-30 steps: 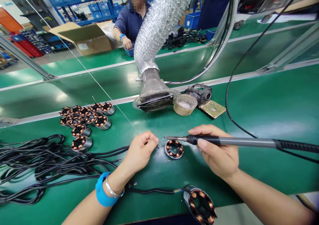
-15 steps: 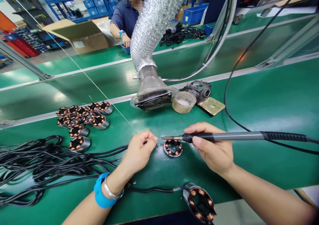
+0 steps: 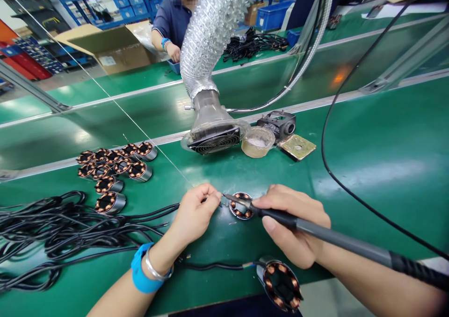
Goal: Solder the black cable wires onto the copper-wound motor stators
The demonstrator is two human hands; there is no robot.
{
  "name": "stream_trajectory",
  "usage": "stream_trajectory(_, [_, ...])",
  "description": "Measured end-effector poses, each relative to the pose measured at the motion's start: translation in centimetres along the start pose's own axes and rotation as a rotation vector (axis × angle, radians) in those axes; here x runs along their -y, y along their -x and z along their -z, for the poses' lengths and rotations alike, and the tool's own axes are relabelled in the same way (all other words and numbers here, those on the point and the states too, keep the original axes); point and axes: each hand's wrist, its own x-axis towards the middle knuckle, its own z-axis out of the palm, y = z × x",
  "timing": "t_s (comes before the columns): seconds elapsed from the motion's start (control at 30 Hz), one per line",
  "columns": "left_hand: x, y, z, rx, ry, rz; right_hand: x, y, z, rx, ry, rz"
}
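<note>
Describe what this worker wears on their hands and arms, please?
Both hands are bare: no gloves. The left hand has a bright blue band round the wrist, with a thin silver bangle just beside it on the hand side. The right hand and its forearm show nothing worn at all. No sleeves reach into view on either arm, and no rings can be seen.

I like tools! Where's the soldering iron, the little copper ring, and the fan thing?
soldering iron (image 3: 315,233), head view, grey handle.
copper ring (image 3: 239,205), head view, left rim.
fan (image 3: 213,142), head view, front grille.
</note>
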Motion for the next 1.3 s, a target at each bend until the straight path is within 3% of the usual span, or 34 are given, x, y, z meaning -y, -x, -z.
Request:
stream_trajectory(0.23, [-0.21,0.02,-0.02,-0.008,-0.025,0.0,-0.28,0.14,-0.59,-0.066,-0.008,0.139])
stream_trajectory(0.97, [-0.2,0.02,0.07,-0.004,-0.022,-0.011,-0.04,-0.07,0.06,-0.052,-0.026,0.089])
stream_trajectory(1.3, [-0.04,0.0,0.16,0.04,0.0,0.011,-0.73,-0.07,-0.14,-0.097,-0.005,0.149])
